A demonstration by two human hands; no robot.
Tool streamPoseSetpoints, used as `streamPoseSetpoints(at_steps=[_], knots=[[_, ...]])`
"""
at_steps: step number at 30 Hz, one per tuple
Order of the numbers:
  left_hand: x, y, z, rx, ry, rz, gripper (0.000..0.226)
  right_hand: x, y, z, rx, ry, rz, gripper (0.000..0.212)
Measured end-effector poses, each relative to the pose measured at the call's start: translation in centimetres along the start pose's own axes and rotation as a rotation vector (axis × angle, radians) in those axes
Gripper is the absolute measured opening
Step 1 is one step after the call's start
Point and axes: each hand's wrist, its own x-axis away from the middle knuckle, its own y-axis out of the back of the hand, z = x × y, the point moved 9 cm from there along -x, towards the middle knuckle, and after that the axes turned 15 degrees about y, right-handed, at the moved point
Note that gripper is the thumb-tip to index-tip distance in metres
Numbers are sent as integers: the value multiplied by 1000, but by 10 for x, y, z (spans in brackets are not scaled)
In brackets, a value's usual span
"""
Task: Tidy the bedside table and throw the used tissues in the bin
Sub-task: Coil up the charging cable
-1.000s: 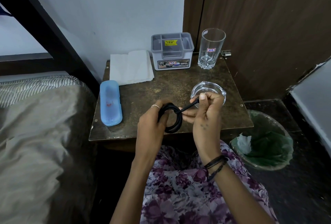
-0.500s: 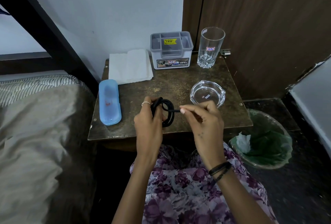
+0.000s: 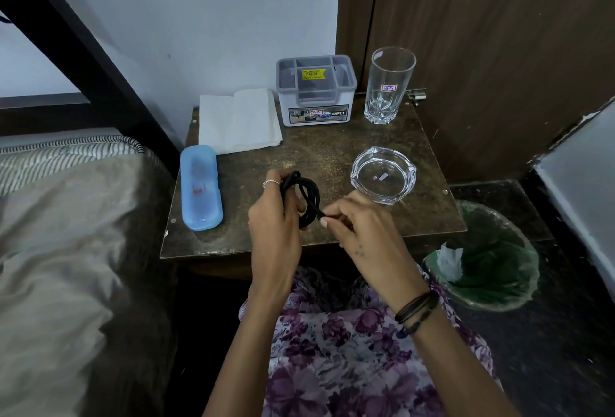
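A coiled black cable (image 3: pixel 307 195) hangs just above the front middle of the brown bedside table (image 3: pixel 319 157). My left hand (image 3: pixel 274 216) grips the coil's left side. My right hand (image 3: pixel 361 226) pinches the cable's loose end at the coil's lower right. A stack of folded white tissues (image 3: pixel 238 125) lies at the table's back left. On the floor to the right stands a bin with a green liner (image 3: pixel 492 263), and a crumpled white tissue (image 3: pixel 449 258) rests inside it.
A blue plastic case (image 3: pixel 200 187) lies along the table's left edge. A grey organiser box (image 3: pixel 316 90) and a tall empty glass (image 3: pixel 389 85) stand at the back. A glass ashtray (image 3: pixel 383 174) sits right of my hands. The bed (image 3: pixel 66 233) lies at the left; a wooden door (image 3: pixel 482 50) stands behind.
My right hand has drawn the cable's end down from near the ashtray and across the coil. My left hand has kept hold of the coil, which now looks tighter.
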Motion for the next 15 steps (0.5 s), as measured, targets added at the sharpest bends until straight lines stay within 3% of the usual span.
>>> streamPoseSetpoints(at_steps=[5,9,15], knots=[[-13,4,5,-103,-10,-72,17,1,-2,-1,-47,-26,8,16],[-28,5,16,-127,80,-65,13,-3,-4,6,-4,27,33,16],[-38,-4,36,160,332,179,24,-9,12,-1,111,64,-58,17]])
